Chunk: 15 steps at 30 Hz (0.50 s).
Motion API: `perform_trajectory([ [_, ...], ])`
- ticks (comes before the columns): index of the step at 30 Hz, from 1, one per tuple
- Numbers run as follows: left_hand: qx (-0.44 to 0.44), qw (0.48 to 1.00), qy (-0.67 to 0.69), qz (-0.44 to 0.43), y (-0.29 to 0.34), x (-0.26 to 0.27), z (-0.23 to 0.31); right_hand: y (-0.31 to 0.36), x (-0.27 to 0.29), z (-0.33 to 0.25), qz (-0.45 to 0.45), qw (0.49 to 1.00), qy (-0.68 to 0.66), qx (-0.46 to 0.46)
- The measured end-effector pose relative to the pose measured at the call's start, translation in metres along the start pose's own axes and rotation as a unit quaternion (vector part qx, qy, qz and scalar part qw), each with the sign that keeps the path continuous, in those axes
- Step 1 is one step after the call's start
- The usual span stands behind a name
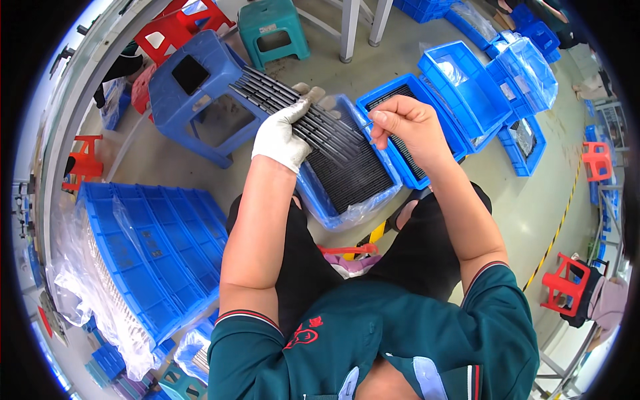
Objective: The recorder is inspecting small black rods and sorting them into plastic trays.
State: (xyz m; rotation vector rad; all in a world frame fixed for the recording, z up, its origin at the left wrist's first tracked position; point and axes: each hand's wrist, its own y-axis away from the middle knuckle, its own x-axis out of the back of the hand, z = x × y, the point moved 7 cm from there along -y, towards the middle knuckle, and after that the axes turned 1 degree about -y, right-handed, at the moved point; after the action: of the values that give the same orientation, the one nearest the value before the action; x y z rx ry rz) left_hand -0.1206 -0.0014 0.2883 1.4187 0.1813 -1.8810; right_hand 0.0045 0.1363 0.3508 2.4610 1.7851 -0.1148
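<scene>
My left hand (pixel 283 140), in a white glove, is closed around a fanned bundle of long dark metal rods (pixel 327 137). The rods slant from upper left to lower right over a blue crate (pixel 385 189) lined with clear plastic. Inside that crate lie many similar dark rods (pixel 350 183) in close rows. To the right of the bundle, my bare right hand (pixel 407 127) pinches a thin, pin-like dark piece (pixel 366 125) between thumb and forefinger, near the rods' ends. Its full length cannot be made out.
A second blue crate (pixel 417 179) with dark rods stands beside the first, partly behind my right hand. More blue bins (pixel 467 87) are at the upper right. A blue stool (pixel 200 87) stands at the left, above a large blue crate stack (pixel 153 247). My knees flank the near crate.
</scene>
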Motion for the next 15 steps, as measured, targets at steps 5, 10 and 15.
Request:
perform_trajectory([
  [5, 0.015, 1.000, -0.001, -0.006, 0.001, -0.001, -0.006, -0.001, -0.008, 0.003, -0.016, 1.000, 0.014, -0.016],
  [10, 0.007, 0.999, -0.030, 0.027, 0.006, -0.005, -0.006, 0.000, -0.012, 0.006, -0.019, 0.999, 0.030, -0.027],
  [15, 0.008, 0.998, -0.037, 0.047, 0.010, -0.007, -0.008, 0.001, -0.012, -0.009, 0.029, 0.952, 0.290, 0.091],
])
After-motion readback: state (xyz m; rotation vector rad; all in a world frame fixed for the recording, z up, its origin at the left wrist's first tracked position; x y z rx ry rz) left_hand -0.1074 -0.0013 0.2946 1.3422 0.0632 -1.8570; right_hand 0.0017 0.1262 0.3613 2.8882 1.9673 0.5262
